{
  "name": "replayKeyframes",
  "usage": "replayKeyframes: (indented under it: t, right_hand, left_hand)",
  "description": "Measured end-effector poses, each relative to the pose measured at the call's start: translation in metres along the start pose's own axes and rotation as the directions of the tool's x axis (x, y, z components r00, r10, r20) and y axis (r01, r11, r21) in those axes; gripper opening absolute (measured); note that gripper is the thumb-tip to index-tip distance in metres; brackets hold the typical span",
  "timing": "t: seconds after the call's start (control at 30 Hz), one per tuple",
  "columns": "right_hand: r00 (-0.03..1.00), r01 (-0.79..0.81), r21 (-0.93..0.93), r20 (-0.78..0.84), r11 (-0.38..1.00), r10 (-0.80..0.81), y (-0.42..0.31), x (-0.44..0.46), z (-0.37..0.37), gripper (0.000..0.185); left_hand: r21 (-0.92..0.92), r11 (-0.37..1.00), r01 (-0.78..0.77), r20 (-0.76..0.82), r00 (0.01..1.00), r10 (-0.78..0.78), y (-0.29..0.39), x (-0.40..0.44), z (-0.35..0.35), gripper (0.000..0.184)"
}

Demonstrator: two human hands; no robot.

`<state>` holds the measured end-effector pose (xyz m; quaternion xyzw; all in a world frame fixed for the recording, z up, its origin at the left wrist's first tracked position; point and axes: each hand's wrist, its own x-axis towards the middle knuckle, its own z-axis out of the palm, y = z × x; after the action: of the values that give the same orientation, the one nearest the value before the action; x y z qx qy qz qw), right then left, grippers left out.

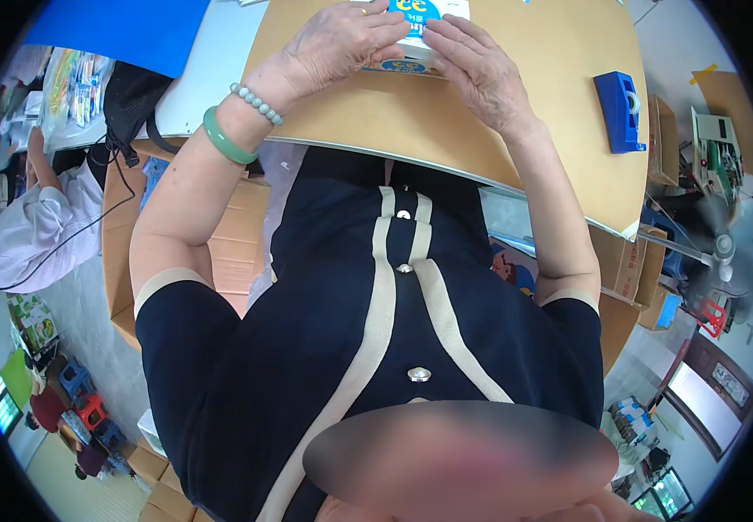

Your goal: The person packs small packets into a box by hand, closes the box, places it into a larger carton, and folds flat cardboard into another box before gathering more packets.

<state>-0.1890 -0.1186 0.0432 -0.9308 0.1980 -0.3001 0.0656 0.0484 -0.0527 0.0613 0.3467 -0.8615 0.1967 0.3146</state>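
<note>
A small white box [414,43] with blue and yellow print is at the top edge of the view, on the tan tabletop [376,113]. From one side my left hand [346,43] is against it, fingers bent across its left edge. My right hand [479,74] is on the opposite side, its fingers over the right edge. Between them the two hands grip the box, and part of its front face shows below the fingers. The far end of the box is cut off by the frame. A green bangle [224,139] and a bead bracelet [257,103] are on my left wrist.
A blue tape dispenser [621,113] stands near the table's right edge. At the upper left lie a blue sheet [115,30] and a black bag [133,96]. A fan [720,250] is beyond the right corner, and cardboard boxes [124,235] stand below the table. Another person [46,226] is at the left.
</note>
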Motion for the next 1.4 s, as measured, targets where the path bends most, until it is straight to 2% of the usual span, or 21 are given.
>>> replayKeyframes:
  t: [0.07,0.2,0.23,0.33,0.37,0.47,0.5,0.57,0.63,0.7,0.77,0.87,0.9,1.0,1.07,1.13,1.2,1.23,1.3,1.33,1.4]
  right_hand:
    - [0.999,0.044,-0.027,-0.014,0.999,-0.044,0.000,-0.004,0.000,0.030]
    - [0.994,0.088,-0.107,-0.053,0.990,-0.094,0.010,-0.006,0.008,0.036]
    - [0.994,0.085,-0.105,-0.057,0.991,-0.091,0.009,-0.006,0.009,0.036]
    - [0.997,0.064,-0.164,-0.040,0.984,-0.071,-0.004,-0.004,0.004,0.030]
    - [0.997,0.065,-0.160,-0.036,0.985,-0.072,-0.007,0.000,0.002,0.030]
    - [0.992,0.124,0.114,-0.054,0.986,-0.118,-0.014,0.013,-0.002,0.025]
    - [0.992,0.123,0.114,-0.055,0.986,-0.117,-0.014,0.013,-0.001,0.025]
    - [0.988,0.140,0.090,-0.079,0.986,-0.133,-0.014,0.013,-0.001,0.028]
    - [0.986,0.147,0.078,-0.088,0.986,-0.140,-0.013,0.012,-0.001,0.030]
    - [0.981,0.175,0.106,-0.102,0.979,-0.164,-0.009,0.012,0.000,0.033]
    - [0.978,0.186,0.115,-0.114,0.976,-0.173,-0.003,0.011,0.003,0.036]
    - [0.976,0.195,-0.161,-0.069,0.968,-0.208,0.009,-0.006,0.020,0.040]
    - [0.977,0.186,-0.173,-0.076,0.967,-0.201,0.007,-0.007,0.019,0.040]
    - [0.983,0.168,-0.132,-0.056,0.977,-0.177,-0.004,-0.011,0.005,0.030]
    - [0.968,0.185,0.028,-0.180,0.982,-0.177,0.014,-0.020,0.021,0.031]
    - [0.968,0.095,0.238,-0.248,0.967,-0.034,0.010,-0.018,0.027,0.029]
    - [0.989,0.012,0.494,-0.132,0.869,0.062,0.014,-0.012,0.026,0.025]
    - [0.987,0.003,0.473,-0.145,0.881,0.075,0.020,-0.012,0.025,0.025]
    - [0.987,-0.125,0.763,0.032,0.634,0.157,0.031,-0.008,0.027,0.025]
    - [0.978,-0.192,0.864,0.129,0.466,0.164,0.036,-0.006,0.028,0.025]
    - [0.979,-0.187,0.877,0.131,0.443,0.153,0.049,-0.003,0.030,0.026]
  left_hand:
    - [-0.047,0.981,0.186,0.360,0.920,-0.157,0.009,0.007,-0.020,0.024]
    - [-0.117,0.968,0.220,0.198,0.961,-0.194,0.010,-0.001,-0.029,0.031]
    - [-0.117,0.969,0.218,0.203,0.960,-0.192,0.009,-0.005,-0.030,0.031]
    - [-0.214,0.844,0.492,0.245,0.863,-0.441,0.011,-0.025,-0.029,0.034]
    - [-0.214,0.841,0.497,0.247,0.861,-0.446,0.011,-0.028,-0.028,0.034]
    - [-0.169,0.865,0.472,0.241,0.871,-0.429,0.005,-0.030,-0.021,0.030]
    - [-0.169,0.866,0.471,0.242,0.872,-0.427,-0.001,-0.034,-0.013,0.030]
    - [-0.299,0.937,0.179,-0.100,0.971,-0.217,-0.016,-0.047,0.014,0.032]
    - [-0.324,0.946,0.018,-0.278,0.954,-0.113,-0.010,-0.041,0.010,0.032]
    - [-0.343,0.876,0.340,0.054,0.938,-0.343,0.008,-0.036,-0.012,0.026]
    - [-0.312,0.817,0.484,0.219,0.874,-0.434,0.014,-0.033,-0.019,0.023]
    - [0.088,0.960,0.266,0.208,0.938,-0.279,0.022,-0.042,-0.012,0.052]
    - [0.083,0.964,0.251,0.205,0.943,-0.263,0.025,-0.045,-0.010,0.052]
    - [0.129,0.955,0.266,0.049,0.961,-0.274,0.034,-0.048,0.001,0.035]
    - [0.126,0.947,0.295,0.015,0.954,-0.300,0.037,-0.043,0.003,0.028]
    - [0.125,0.925,0.358,0.057,0.928,-0.367,0.043,-0.041,0.001,0.034]
    - [0.112,0.929,0.353,0.086,0.928,-0.363,0.043,-0.020,0.007,0.042]
    - [0.175,0.917,0.358,0.153,0.910,-0.384,0.045,-0.001,0.007,0.046]
    - [0.324,0.871,0.368,0.273,0.846,-0.459,0.046,0.023,0.005,0.057]
    - [0.324,0.874,0.363,0.268,0.851,-0.452,0.046,0.025,0.011,0.057]
    - [0.424,0.828,0.366,0.282,0.816,-0.505,0.047,0.022,0.034,0.062]
